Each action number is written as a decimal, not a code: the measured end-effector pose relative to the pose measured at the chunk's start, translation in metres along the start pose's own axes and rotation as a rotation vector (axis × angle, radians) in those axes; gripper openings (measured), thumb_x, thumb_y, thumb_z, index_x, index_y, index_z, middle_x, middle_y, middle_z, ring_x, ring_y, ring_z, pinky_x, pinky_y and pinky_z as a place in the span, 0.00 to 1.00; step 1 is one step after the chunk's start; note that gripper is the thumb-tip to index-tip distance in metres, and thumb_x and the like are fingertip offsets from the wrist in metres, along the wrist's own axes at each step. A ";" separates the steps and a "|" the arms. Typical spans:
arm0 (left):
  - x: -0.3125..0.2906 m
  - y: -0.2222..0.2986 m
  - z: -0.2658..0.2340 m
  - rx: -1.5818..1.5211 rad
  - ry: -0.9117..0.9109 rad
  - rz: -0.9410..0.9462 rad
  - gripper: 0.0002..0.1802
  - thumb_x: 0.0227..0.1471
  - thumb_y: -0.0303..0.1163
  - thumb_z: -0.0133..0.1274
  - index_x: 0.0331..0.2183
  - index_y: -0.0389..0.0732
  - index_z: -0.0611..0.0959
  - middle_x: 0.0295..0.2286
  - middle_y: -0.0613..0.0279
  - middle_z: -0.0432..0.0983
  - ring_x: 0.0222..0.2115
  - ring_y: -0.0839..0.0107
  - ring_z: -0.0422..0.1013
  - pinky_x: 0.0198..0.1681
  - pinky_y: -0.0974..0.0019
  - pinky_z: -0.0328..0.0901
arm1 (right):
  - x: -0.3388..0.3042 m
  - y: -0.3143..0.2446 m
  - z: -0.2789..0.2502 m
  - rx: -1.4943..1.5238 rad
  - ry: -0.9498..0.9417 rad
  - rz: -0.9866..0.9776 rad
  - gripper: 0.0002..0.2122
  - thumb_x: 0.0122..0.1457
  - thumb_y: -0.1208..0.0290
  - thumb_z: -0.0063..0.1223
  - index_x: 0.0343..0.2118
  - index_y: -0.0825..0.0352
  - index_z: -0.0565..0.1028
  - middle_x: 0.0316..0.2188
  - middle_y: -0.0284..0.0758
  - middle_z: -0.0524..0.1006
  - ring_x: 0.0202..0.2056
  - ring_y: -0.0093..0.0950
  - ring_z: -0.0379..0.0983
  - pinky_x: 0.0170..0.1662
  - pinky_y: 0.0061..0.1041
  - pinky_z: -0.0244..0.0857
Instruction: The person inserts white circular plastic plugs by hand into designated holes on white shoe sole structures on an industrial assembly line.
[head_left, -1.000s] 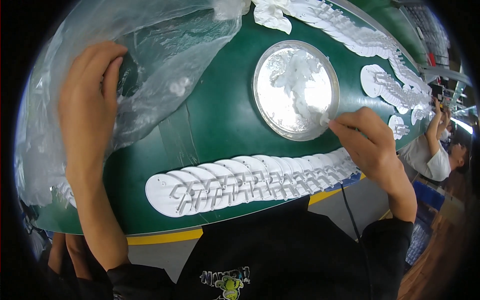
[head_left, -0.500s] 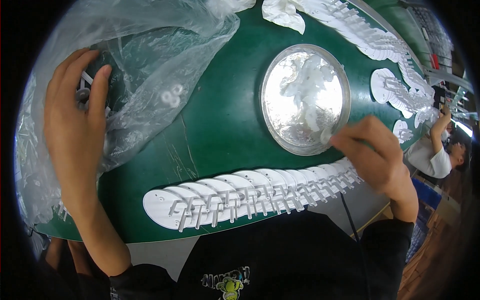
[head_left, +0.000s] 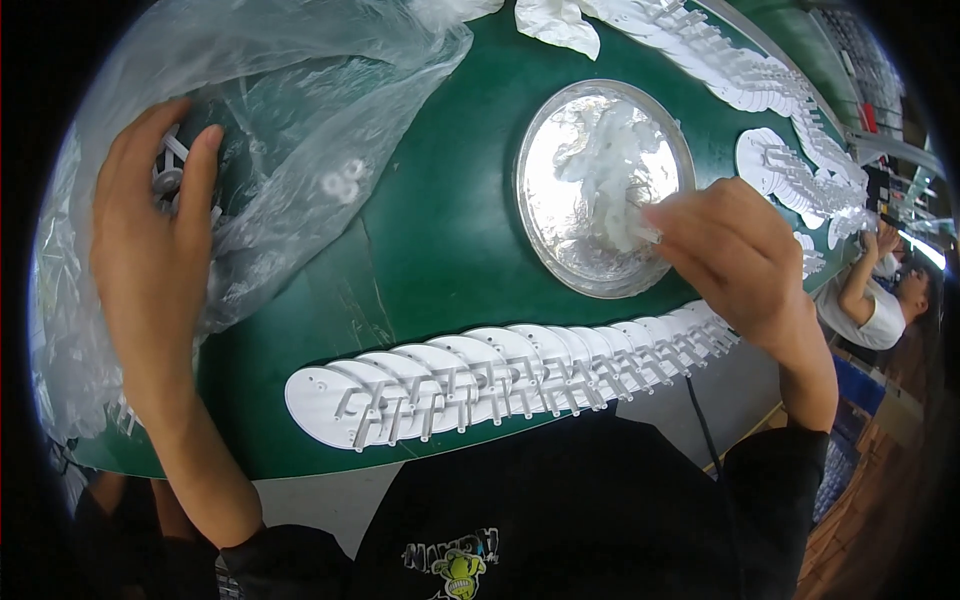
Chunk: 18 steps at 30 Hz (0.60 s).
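Observation:
My left hand (head_left: 155, 240) rests at the mouth of a clear plastic bag (head_left: 290, 190), thumb and fingers apart. Between them, small white plastic parts (head_left: 168, 178) show inside the bag. Over the right side of a round metal dish (head_left: 522, 200), my right hand (head_left: 735, 255) is closed in a pinch on a small white plastic piece (head_left: 648, 235), mostly hidden by the fingertips. Its tip is at the whitish grease (head_left: 605, 180) smeared across the dish; whether they touch, I cannot tell. In front of me lies a row of overlapping white discs with upright pegs (head_left: 470, 375).
More pegged white discs (head_left: 770, 165) line the far right of the green table (head_left: 440, 200). A crumpled white sheet (head_left: 560, 25) lies at the back. Another person (head_left: 870, 300) sits at the far right. A dark cord (head_left: 705, 430) hangs below the table edge.
My right hand has moved up and slightly left, from the dish's lower right rim to over the grease. My left hand stays almost where it was.

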<state>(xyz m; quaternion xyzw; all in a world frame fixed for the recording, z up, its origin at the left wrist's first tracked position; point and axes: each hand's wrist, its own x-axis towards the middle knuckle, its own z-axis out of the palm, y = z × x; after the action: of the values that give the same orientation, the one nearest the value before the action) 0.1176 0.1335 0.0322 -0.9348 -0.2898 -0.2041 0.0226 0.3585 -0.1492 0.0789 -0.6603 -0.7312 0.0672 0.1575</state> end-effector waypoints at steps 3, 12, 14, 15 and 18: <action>-0.001 0.001 0.001 0.000 0.006 -0.016 0.18 0.54 0.38 0.55 0.44 0.39 0.79 0.45 0.56 0.75 0.44 0.57 0.72 0.49 0.62 0.65 | -0.001 -0.006 0.001 0.054 0.045 0.139 0.13 0.41 0.81 0.65 0.33 0.71 0.78 0.32 0.38 0.76 0.32 0.35 0.74 0.32 0.28 0.68; -0.004 0.002 -0.009 0.125 -0.050 -0.059 0.15 0.56 0.37 0.53 0.42 0.39 0.80 0.41 0.58 0.75 0.40 0.59 0.73 0.44 0.62 0.67 | -0.006 -0.011 -0.001 0.056 0.102 0.253 0.07 0.46 0.80 0.65 0.29 0.69 0.77 0.29 0.34 0.76 0.23 0.23 0.71 0.21 0.18 0.62; -0.006 -0.002 -0.013 0.008 -0.091 -0.102 0.12 0.56 0.33 0.52 0.40 0.38 0.80 0.38 0.58 0.76 0.39 0.61 0.73 0.42 0.64 0.67 | -0.009 -0.013 -0.001 0.078 0.115 0.251 0.07 0.47 0.80 0.64 0.29 0.69 0.77 0.29 0.34 0.76 0.22 0.22 0.70 0.20 0.17 0.61; -0.005 -0.001 -0.012 0.003 -0.088 -0.098 0.12 0.56 0.33 0.52 0.40 0.38 0.80 0.38 0.58 0.76 0.39 0.61 0.73 0.42 0.64 0.67 | -0.012 -0.014 0.000 0.093 0.128 0.265 0.06 0.47 0.81 0.64 0.28 0.68 0.77 0.28 0.33 0.76 0.21 0.20 0.69 0.19 0.17 0.59; -0.003 0.002 -0.009 -0.171 -0.120 -0.110 0.09 0.55 0.29 0.52 0.39 0.38 0.81 0.36 0.58 0.77 0.38 0.62 0.73 0.41 0.66 0.67 | -0.020 -0.016 0.003 0.099 0.155 0.279 0.06 0.47 0.81 0.64 0.29 0.69 0.78 0.28 0.33 0.76 0.21 0.19 0.68 0.19 0.16 0.58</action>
<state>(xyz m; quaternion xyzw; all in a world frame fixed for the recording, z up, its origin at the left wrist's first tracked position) 0.1126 0.1290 0.0391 -0.9266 -0.3229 -0.1725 -0.0859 0.3446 -0.1705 0.0784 -0.7502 -0.6137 0.0735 0.2349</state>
